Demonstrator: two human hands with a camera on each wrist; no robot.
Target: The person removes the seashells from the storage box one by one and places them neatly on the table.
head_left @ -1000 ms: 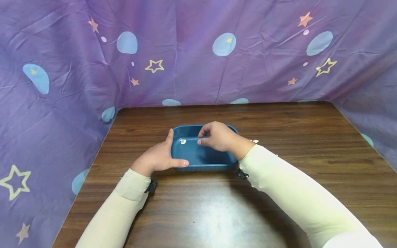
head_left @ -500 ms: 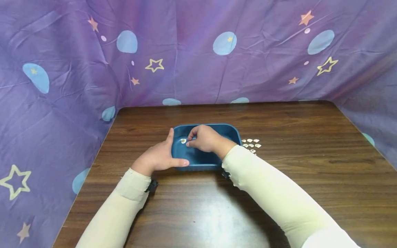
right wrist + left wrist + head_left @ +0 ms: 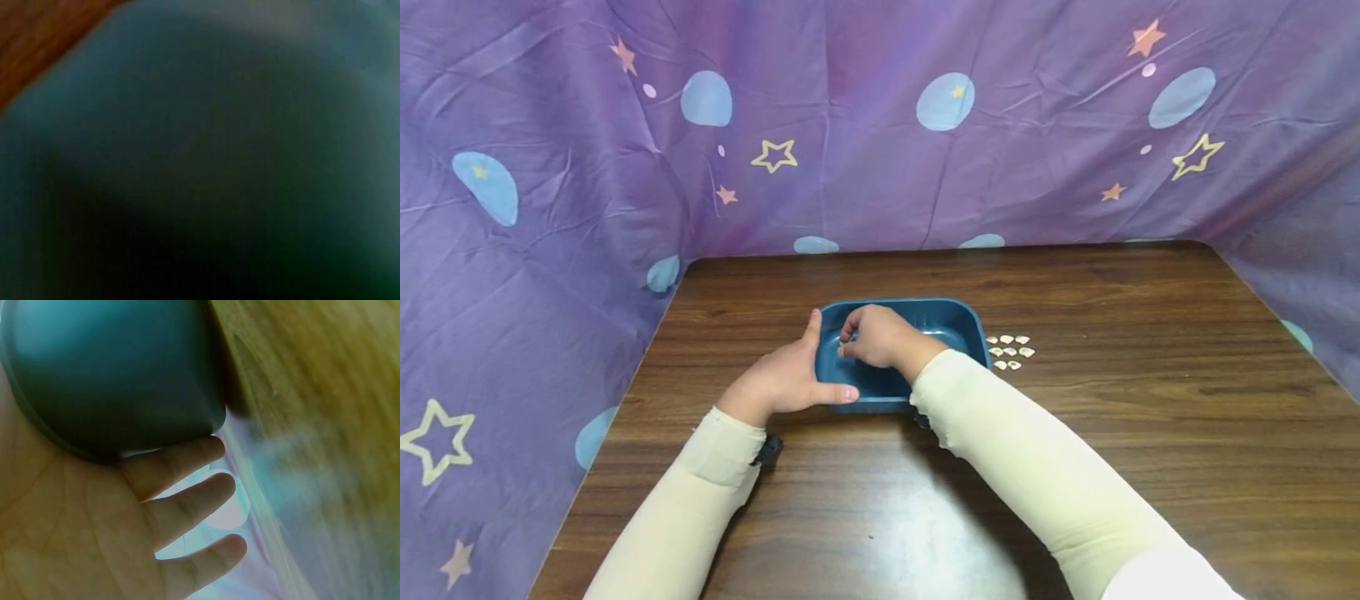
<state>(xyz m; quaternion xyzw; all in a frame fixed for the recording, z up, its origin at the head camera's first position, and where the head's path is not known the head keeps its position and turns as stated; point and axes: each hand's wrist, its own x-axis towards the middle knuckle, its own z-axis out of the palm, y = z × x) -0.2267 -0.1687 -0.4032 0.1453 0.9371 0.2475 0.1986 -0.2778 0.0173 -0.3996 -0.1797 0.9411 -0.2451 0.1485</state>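
Note:
A blue rectangular plastic tub [image 3: 883, 406] stands on the table in the head view. My left hand [image 3: 782, 375] braces its left end, thumb along the front rim and index finger at the back corner. In the left wrist view the other fingers [image 3: 194, 506] stretch out straight beside the tub's end. Inside the tub, my right hand [image 3: 880, 337] has thumb and index finger closing at a small white shell near the left end; the fingertips mostly hide it. Only the tub's blurred, dark surface [image 3: 219, 94] fills most of the right wrist view.
Several small white shells [image 3: 1009, 352] lie in rows on the wooden table [image 3: 1120, 400], just right of the tub. A purple curtain [image 3: 880, 183] with stars and blue ovals hangs behind the table and along its sides.
My right hand has moved left inside the tub to the shell, its fingertips now covering it. The rows of shells on the right have come into view. My left hand stays put.

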